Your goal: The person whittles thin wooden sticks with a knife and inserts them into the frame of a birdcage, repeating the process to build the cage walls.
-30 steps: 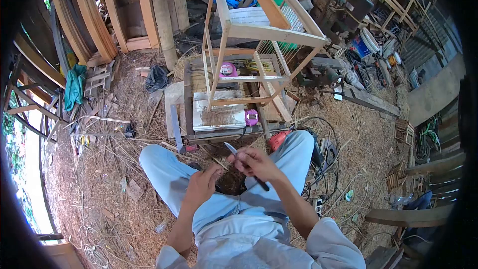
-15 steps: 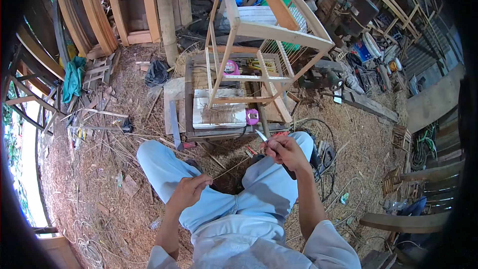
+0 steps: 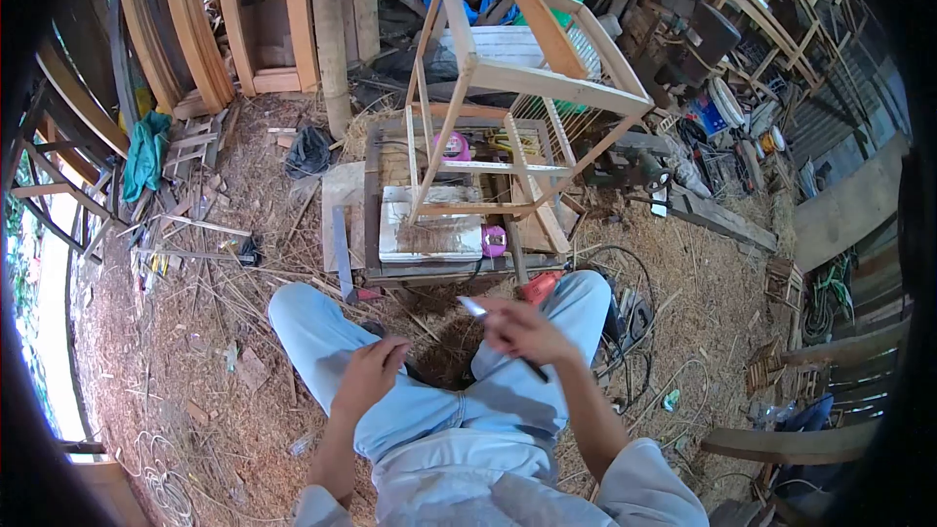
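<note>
My right hand (image 3: 527,332), slightly blurred, is closed around a knife (image 3: 471,306) above my right thigh. The pale blade points up and left, while part of the dark handle shows below the hand. Over my left thigh, my left hand (image 3: 371,376) is pinched closed. Whatever lies between its fingertips is too small to make out. In front of my knees, a wooden frame with thin slats (image 3: 547,78) stands on a low worktable (image 3: 429,273). A white board (image 3: 415,244) and a pink tape measure (image 3: 495,241) lie on the table's near side.
A hand saw (image 3: 342,249) rests at the table's left edge. A red-handled tool (image 3: 540,287) lies by my right knee, near a black cable (image 3: 649,307). Shavings and sticks cover the ground. Curved timber (image 3: 190,39) leans at the back left.
My right hand and the knife have moved left and down, toward my left hand. The thin stick seen in my left hand before no longer shows clearly.
</note>
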A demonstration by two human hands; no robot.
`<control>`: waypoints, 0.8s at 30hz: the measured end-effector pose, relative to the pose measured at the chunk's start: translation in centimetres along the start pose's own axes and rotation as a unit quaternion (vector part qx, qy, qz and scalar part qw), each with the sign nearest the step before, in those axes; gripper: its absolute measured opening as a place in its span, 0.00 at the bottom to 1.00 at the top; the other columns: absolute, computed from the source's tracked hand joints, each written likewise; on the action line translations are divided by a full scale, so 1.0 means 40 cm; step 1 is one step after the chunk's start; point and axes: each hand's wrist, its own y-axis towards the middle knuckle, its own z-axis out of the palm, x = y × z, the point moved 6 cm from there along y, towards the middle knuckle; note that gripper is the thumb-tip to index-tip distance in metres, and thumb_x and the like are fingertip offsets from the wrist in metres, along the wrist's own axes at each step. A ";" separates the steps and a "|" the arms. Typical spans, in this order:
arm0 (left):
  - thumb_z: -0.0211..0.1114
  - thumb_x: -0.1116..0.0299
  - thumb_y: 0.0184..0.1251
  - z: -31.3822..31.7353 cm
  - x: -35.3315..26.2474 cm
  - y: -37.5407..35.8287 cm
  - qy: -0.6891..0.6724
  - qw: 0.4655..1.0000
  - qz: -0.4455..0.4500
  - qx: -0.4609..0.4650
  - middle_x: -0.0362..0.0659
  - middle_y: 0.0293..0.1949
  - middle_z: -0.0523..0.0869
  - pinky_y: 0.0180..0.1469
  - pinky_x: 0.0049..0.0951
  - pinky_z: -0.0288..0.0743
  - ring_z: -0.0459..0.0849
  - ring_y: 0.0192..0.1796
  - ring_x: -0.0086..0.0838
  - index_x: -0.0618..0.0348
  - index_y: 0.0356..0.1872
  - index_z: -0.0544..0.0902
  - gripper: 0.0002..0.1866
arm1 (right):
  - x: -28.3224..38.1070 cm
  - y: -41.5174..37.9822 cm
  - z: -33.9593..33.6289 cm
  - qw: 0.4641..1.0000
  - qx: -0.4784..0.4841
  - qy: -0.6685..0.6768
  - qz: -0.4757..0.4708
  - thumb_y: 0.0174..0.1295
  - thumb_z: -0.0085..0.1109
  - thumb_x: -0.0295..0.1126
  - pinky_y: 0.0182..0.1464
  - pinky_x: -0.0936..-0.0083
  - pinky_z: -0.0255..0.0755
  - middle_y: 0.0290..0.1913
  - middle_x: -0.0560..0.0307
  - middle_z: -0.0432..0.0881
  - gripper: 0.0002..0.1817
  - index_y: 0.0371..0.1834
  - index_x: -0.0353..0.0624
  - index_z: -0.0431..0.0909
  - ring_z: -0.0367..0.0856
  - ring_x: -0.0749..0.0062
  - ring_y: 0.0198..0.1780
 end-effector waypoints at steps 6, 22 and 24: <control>0.59 0.74 0.64 -0.011 -0.012 -0.007 0.023 0.998 0.061 -0.006 0.47 0.26 0.83 0.32 0.35 0.75 0.83 0.28 0.41 0.61 0.37 0.80 0.04 | -0.019 0.022 -0.033 0.991 -0.064 0.118 -0.019 0.72 0.45 0.38 0.19 0.88 0.50 0.22 0.70 0.67 0.16 0.49 0.39 0.77 0.57 0.88 0.18; 0.60 0.76 0.63 0.005 -0.015 -0.004 0.004 0.998 0.063 0.029 0.47 0.32 0.86 0.33 0.37 0.77 0.85 0.33 0.44 0.58 0.39 0.79 0.05 | -0.017 0.009 -0.106 0.979 -0.154 0.131 -0.016 0.71 0.47 0.35 0.17 0.88 0.48 0.21 0.70 0.67 0.12 0.40 0.38 0.76 0.55 0.89 0.17; 0.60 0.76 0.63 0.020 -0.032 0.007 0.004 0.998 0.055 0.033 0.47 0.32 0.86 0.33 0.37 0.77 0.85 0.33 0.44 0.58 0.39 0.79 0.06 | -0.023 0.021 -0.069 0.974 -0.159 0.158 -0.046 0.72 0.46 0.34 0.18 0.87 0.49 0.21 0.70 0.67 0.12 0.42 0.38 0.76 0.56 0.89 0.17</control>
